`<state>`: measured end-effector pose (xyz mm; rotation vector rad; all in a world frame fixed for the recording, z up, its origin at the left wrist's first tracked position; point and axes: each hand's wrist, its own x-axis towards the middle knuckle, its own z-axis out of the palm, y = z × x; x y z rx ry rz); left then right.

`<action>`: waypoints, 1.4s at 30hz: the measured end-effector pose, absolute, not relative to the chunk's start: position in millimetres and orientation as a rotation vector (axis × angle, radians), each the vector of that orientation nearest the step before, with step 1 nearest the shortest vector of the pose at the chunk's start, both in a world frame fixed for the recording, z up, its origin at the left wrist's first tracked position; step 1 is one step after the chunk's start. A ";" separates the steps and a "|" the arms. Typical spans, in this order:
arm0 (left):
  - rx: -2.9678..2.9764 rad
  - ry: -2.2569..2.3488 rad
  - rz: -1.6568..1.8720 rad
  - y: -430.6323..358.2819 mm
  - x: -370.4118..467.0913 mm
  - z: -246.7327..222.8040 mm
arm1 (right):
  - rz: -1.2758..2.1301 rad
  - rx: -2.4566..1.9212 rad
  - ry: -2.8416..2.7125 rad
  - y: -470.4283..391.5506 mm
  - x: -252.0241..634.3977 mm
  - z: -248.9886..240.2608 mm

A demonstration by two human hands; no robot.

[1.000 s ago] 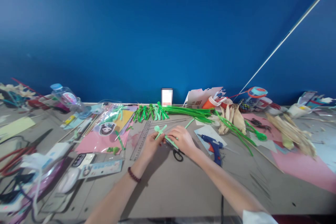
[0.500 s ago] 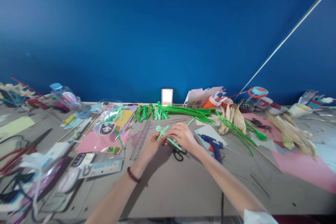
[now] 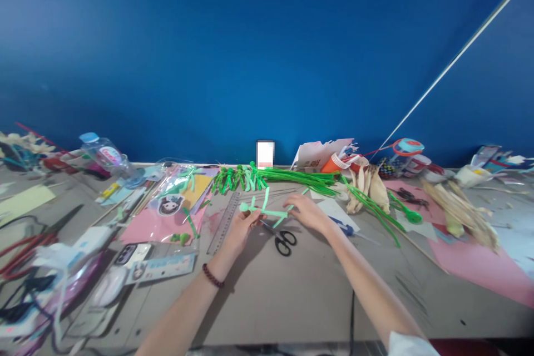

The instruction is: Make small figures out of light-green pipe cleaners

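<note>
A small figure bent from light green pipe cleaners, with a rounded head end and several thin limbs, is held above the table. My left hand pinches it near the head end. On the other side, my right hand has thumb and fingertips closed around the tip of one limb. Below the figure lies a pair of black-handled scissors, blades partly under the figure and my left hand. Behind, several finished-looking green pipe-cleaner figures lie in a row beside a bundle of long green pipe cleaners.
A clear ruler lies left of my hands. The blue glue gun is partly covered by my right arm. A phone with a lit screen stands against the blue wall. Dried husks and pink paper lie rightward.
My right hand has moved right and away from my left hand, uncovering the figure's limbs and the scissors. The figure has turned more level. My right arm now covers more of the glue gun.
</note>
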<state>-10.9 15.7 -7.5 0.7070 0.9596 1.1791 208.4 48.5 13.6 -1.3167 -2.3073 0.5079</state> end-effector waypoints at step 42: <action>0.750 0.874 1.255 22.1 16.7 32.3 | 0.089 -1.273 -2.118 21.3 184.9 76.9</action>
